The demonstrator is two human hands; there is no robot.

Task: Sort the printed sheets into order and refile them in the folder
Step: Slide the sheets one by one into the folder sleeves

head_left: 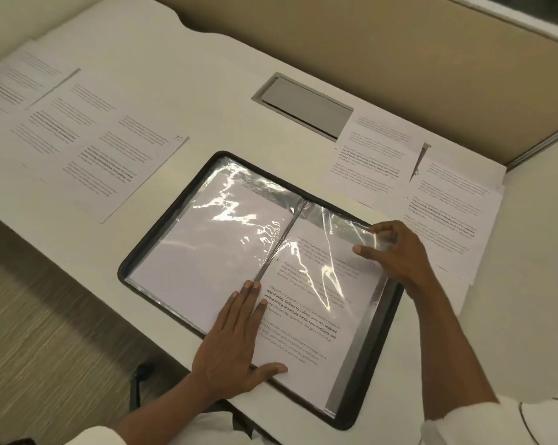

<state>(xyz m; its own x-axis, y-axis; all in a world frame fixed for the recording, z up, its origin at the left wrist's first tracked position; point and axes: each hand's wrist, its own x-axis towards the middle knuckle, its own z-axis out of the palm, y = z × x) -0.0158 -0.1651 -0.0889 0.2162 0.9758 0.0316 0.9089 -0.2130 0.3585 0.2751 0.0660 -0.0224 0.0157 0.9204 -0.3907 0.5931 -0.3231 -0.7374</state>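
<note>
A black-edged folder [133,264] lies open on the white desk, its clear plastic sleeves glinting. The left sleeve [213,239] shows a blank sheet back. The right sleeve holds a printed sheet [306,319]. My left hand [236,342] lies flat with straight fingers near the spine, pressing the pages down. My right hand [396,248] pinches the top outer corner of the right sleeve's plastic between thumb and fingers. Loose printed sheets [110,155] spread over the desk to the left, one marked "10". More printed sheets [444,200] overlap at the right.
A grey cable hatch [306,106] is set in the desk behind the folder. A beige partition [367,43] runs along the back. The desk's front edge drops to carpet floor [46,348] at lower left. A dark chair part [139,380] shows under the desk.
</note>
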